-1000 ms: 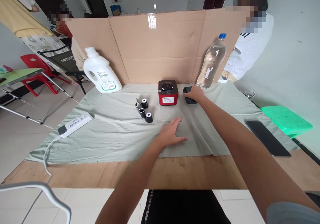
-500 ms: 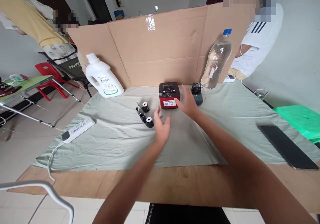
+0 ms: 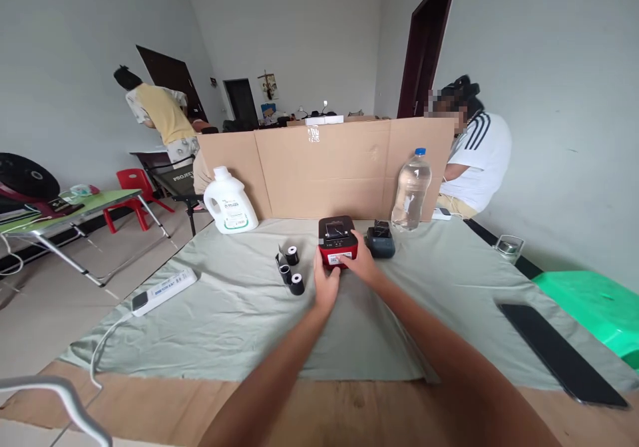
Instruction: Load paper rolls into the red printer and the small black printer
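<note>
A small red and black label printer stands on the grey-green cloth in the middle of the table. My left hand grips its left front corner and my right hand grips its right front side. Three black paper rolls lie just left of my left hand. A smaller dark device sits right of the printer, clear of both hands.
A white detergent jug and a clear water bottle stand before a cardboard screen. A power strip lies left, a black phone right, beside a green stool. People are behind the screen.
My right hand left the dark device and came to the red printer. My left hand rose from the cloth and reached its other side. The camera tilted up.
</note>
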Available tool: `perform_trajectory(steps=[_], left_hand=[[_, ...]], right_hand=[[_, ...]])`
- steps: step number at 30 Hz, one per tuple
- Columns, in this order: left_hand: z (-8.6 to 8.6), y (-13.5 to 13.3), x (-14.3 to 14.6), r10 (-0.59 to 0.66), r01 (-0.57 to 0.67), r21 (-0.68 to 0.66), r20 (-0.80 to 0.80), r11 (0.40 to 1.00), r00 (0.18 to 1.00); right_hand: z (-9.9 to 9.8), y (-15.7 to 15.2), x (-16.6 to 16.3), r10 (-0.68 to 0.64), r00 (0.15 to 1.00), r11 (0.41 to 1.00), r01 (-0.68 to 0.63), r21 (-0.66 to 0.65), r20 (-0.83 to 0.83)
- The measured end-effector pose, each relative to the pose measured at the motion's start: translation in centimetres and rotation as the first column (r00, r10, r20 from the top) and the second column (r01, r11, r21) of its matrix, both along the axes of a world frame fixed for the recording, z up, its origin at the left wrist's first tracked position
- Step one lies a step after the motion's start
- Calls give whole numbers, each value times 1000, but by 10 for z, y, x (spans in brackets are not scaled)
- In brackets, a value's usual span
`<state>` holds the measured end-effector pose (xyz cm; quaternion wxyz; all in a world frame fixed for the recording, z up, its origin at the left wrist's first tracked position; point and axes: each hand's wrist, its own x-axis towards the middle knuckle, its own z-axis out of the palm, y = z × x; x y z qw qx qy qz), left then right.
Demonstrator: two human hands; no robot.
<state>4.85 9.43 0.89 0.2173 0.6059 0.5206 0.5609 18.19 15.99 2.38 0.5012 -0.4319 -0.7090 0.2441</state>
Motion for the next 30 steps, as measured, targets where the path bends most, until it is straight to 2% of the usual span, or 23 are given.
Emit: perform_trajectory(steps=[1, 3, 6, 8, 10, 13, 18, 30], left_hand=[[-3, -16, 1, 14, -14, 4, 80, 1000, 997], [-7, -52, -2, -45, 39, 39, 169, 998, 985], [-8, -107, -9, -176, 163, 96, 151, 982, 973], [-9, -132, -12, -205, 193, 100, 133, 976, 970], [-11, -147, -10, -197, 187, 84, 140, 979, 970], [-15, -154, -4, -179, 174, 45, 166, 984, 970], [-18, -152, -1, -150, 151, 9, 209, 988, 966], [-9, -149, -3, -111, 115, -9, 213, 993, 971]], right_hand=[[1, -15, 5, -3, 1000, 1000, 3, 23, 1], [3, -53, 13, -24, 1000, 998, 24, 50, -1], [1, -113, 19, -65, 998, 997, 66, 31, -13], [-4, -144, 20, -105, 994, 994, 105, -12, -25], [-12, -163, 20, -143, 989, 989, 142, -44, -33], [-23, -170, 21, -155, 987, 986, 152, -62, -44], [-31, -163, 27, -117, 993, 991, 115, -64, -32], [-23, -164, 31, -104, 994, 990, 107, -92, 33]])
